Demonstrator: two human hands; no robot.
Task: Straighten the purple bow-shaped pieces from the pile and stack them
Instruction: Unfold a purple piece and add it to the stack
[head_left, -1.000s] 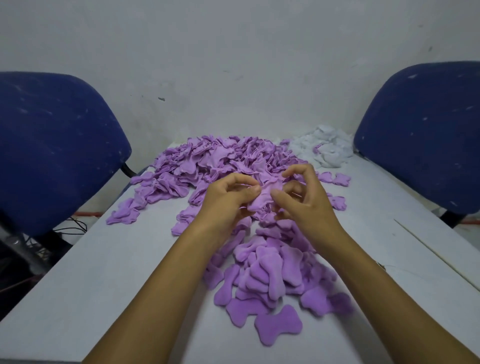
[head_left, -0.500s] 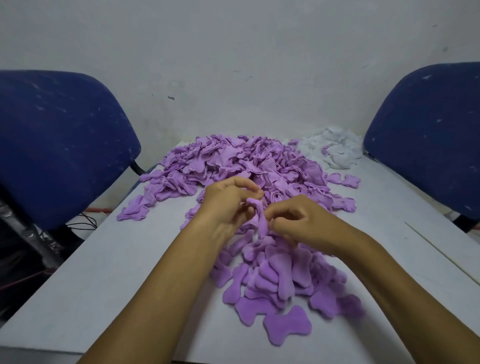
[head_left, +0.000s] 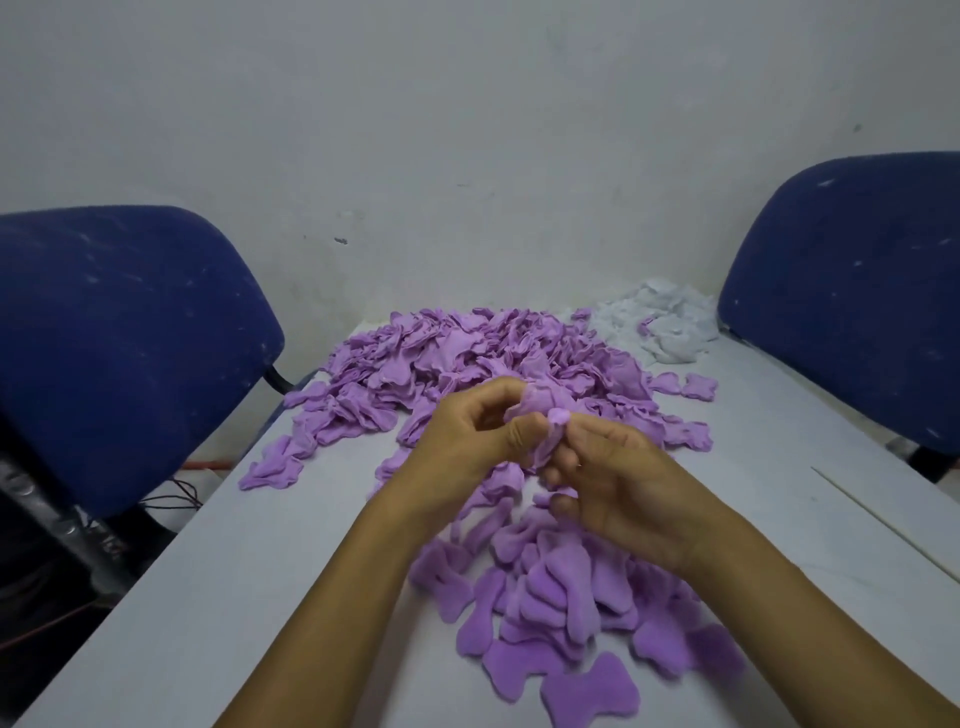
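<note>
A big pile of crumpled purple bow-shaped pieces (head_left: 467, 358) covers the far middle of the grey table (head_left: 249, 597). Closer to me lies a loose stack of flattened purple pieces (head_left: 566, 587). Above the gap between them, my left hand (head_left: 467, 441) and my right hand (head_left: 618, 483) meet. Both pinch one folded purple piece (head_left: 548, 415) between thumbs and fingertips. Its lower part is hidden behind my fingers.
A heap of white pieces (head_left: 660, 322) sits at the far right of the table. Blue chairs stand on the left (head_left: 119, 343) and right (head_left: 852, 291). A pale wall closes the back. Cables lie on the floor at left.
The view has tilted, so everything sits lower in frame. My hands stay together on the piece, and my right hand has turned more palm-down beside the left.
</note>
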